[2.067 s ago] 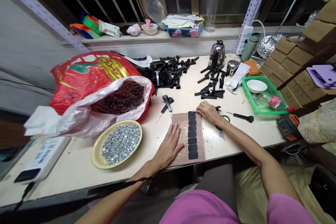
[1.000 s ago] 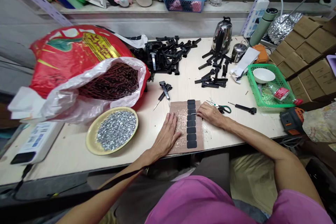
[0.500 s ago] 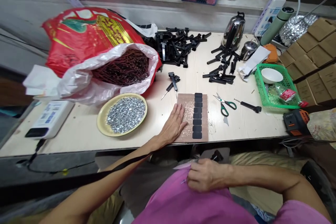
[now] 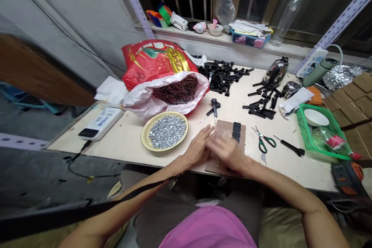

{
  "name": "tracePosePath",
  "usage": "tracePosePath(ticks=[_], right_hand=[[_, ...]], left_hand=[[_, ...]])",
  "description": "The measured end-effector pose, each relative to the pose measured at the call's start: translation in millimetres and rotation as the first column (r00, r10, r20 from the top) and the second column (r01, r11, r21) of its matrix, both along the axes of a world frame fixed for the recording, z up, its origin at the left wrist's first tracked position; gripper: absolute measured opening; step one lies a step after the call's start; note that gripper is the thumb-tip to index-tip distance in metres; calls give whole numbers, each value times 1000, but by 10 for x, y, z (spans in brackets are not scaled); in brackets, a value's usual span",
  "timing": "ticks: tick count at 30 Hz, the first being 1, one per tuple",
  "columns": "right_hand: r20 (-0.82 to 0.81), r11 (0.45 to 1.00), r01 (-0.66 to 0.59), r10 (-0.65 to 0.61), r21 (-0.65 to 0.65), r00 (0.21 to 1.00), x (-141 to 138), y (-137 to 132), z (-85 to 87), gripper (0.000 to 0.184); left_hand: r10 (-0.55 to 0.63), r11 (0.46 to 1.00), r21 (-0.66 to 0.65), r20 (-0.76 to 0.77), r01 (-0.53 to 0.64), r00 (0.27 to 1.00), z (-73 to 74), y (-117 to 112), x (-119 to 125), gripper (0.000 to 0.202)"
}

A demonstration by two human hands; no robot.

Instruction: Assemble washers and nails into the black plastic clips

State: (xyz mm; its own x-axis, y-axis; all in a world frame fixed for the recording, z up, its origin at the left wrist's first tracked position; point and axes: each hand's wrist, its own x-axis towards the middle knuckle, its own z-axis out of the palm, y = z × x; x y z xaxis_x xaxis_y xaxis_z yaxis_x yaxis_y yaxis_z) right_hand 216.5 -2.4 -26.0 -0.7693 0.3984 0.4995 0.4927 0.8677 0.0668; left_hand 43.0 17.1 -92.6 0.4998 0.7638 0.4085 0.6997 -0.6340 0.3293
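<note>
My left hand (image 4: pixel 200 146) lies at the left side of a brown board (image 4: pixel 222 124) at the table's front edge, fingers stretched forward. Over the middle of that board is my right hand (image 4: pixel 228 151), its fingertips close to or touching the left hand. Motion blurs its fingers, so I cannot see whether it holds anything. A column of black rounded pads (image 4: pixel 236 129) shows along the board's right side; the lower ones are hidden by my right hand. Small pale specks lie on the board. Just beyond it are two black-handled tools (image 4: pixel 214 104) with thin metal shafts.
Left of my hands stands a yellow bowl (image 4: pixel 144 139) of small silver pieces, with a red bag (image 4: pixel 154 62) of thin brown rods behind. Scissors (image 4: pixel 263 139) and a black-handled tool (image 4: pixel 290 146) lie right, near a green basket (image 4: pixel 303 133). Black parts (image 4: pixel 223 75) are piled farther back.
My right hand has moved up from the lap by the pink shirt onto the board beside my left hand. The view has tilted up, showing more of the window.
</note>
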Motion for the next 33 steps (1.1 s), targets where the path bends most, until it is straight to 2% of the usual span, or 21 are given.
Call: tracePosePath(ticks=[2, 3, 6, 9, 11, 13, 15, 17, 18, 20, 23, 26, 28, 30, 31, 33], right_hand=[[136, 990, 140, -135, -30, 981, -54, 563, -48, 24], [217, 984, 172, -157, -50, 963, -98, 810, -97, 25], [366, 986, 146, -110, -74, 924, -263, 1316, -261, 26], [458, 987, 109, -45, -114, 888, -402, 1533, -362, 23], [490, 985, 104, -25, -135, 872, -449, 1615, -387, 24], [457, 982, 91, -6, -164, 890, -454, 1679, -389, 26], [321, 971, 51, 28, -232, 947, -425, 1714, -372, 25], [65, 947, -15, 38, -320, 997, -383, 1695, -327, 22], [-84, 931, -44, 15, -361, 996, -364, 1665, -291, 21], [-359, 888, -81, -98, -452, 928, -345, 1576, -192, 19], [-616, 799, -155, -308, -581, 725, -366, 1433, -4, 16], [-718, 725, -280, -405, -630, 566, -420, 1331, 156, 13], [-719, 670, -335, -443, -663, 536, -456, 1264, 216, 13], [-676, 624, -330, -466, -708, 570, -496, 1175, 242, 12], [-648, 621, -302, -458, -723, 608, -521, 1119, 244, 11], [-576, 655, -218, -399, -724, 713, -585, 991, 236, 10]], left_hand=[[171, 984, 37, 29, -172, 985, 188, 91, -297, 36], [260, 965, 42, 25, -261, 965, 270, 130, -470, 34], [424, 905, 27, -43, -424, 904, 404, 198, -981, 28], [486, 870, -37, -101, -491, 868, 363, 219, -1321, 26], [483, 867, -66, -125, -493, 867, 292, 238, -1419, 25], [471, 872, -73, -148, -485, 870, 230, 268, -1439, 24], [458, 876, -74, -181, -476, 870, 198, 307, -1422, 23], [442, 880, -74, -230, -469, 867, 194, 349, -1397, 23], [434, 882, -70, -259, -465, 863, 198, 370, -1387, 23], [424, 885, -54, -317, -462, 849, 210, 411, -1370, 23], [399, 897, -26, -388, -442, 831, 230, 468, -1349, 24], [358, 913, -26, -424, -406, 832, 257, 503, -1330, 25], [342, 919, -45, -403, -392, 849, 279, 513, -1324, 25], [350, 917, -73, -325, -392, 879, 297, 514, -1327, 22], [366, 912, -92, -260, -400, 894, 304, 510, -1329, 20], [425, 886, -169, -72, -431, 902, 316, 492, -1331, 15]])
